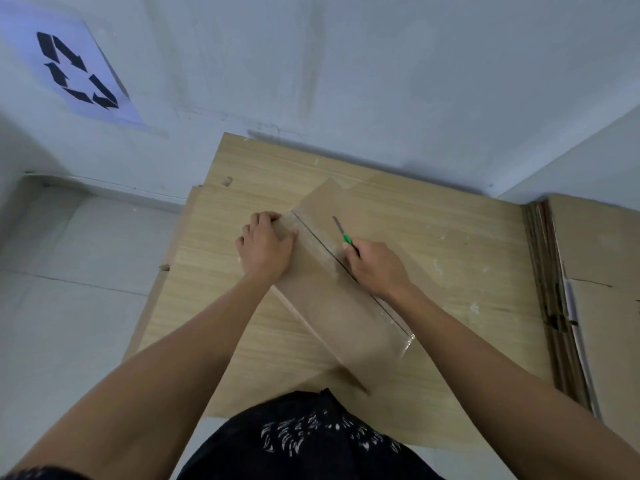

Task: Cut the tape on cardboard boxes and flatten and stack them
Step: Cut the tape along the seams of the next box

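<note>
- Right hand (377, 268) closed round green-handled knife (347, 239), blade out above cardboard box (341, 317).
- Left hand (266, 251) gripping box's far end, fingers curled over.
- Wood-grain board (235, 323) underneath.

Soft, even, cool indoor light casts faint shadows; wide-angle distortion bends the edges, and the picture is slightly soft.

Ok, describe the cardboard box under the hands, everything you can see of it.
The cardboard box is plain brown, long and closed, lying diagonally on the wood-grain board. Clear tape runs along its top seam, a dark line, and wrinkles over the near end. The left hand holds its far end, fingers curled over the edge; the right hand holds a green-handled knife at the seam.
</note>
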Available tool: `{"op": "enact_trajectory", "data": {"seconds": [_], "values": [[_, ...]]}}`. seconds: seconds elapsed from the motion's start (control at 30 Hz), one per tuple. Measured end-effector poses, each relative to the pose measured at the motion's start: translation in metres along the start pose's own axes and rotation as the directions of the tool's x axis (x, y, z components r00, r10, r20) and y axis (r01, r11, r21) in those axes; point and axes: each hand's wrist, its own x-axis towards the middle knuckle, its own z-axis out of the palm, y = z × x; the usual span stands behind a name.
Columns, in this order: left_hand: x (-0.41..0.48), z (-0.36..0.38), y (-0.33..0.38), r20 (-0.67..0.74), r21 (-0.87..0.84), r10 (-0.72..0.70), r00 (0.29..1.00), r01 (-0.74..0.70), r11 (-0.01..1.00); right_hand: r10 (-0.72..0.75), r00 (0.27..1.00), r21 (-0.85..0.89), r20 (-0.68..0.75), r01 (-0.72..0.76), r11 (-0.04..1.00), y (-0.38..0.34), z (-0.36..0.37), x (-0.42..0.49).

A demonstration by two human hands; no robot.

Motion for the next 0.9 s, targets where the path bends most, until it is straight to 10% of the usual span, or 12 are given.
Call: {"op": "enact_trajectory", "data": {"seconds": [0.33, 0.9], "values": [[0.013, 0.006, 0.005, -0.088, -0.171, -0.198, 0.976, 0.181, 0.968, -0.125, 0.981, -0.431, 0.150, 0.179, 0.884, -0.049, 0.000, 0.054], [0.012, 0.011, 0.005, -0.160, -0.120, -0.191, 0.968, 0.173, 0.978, -0.144, 0.976, -0.566, 0.165, 0.213, 0.797, -0.067, 0.005, 0.070]]}}
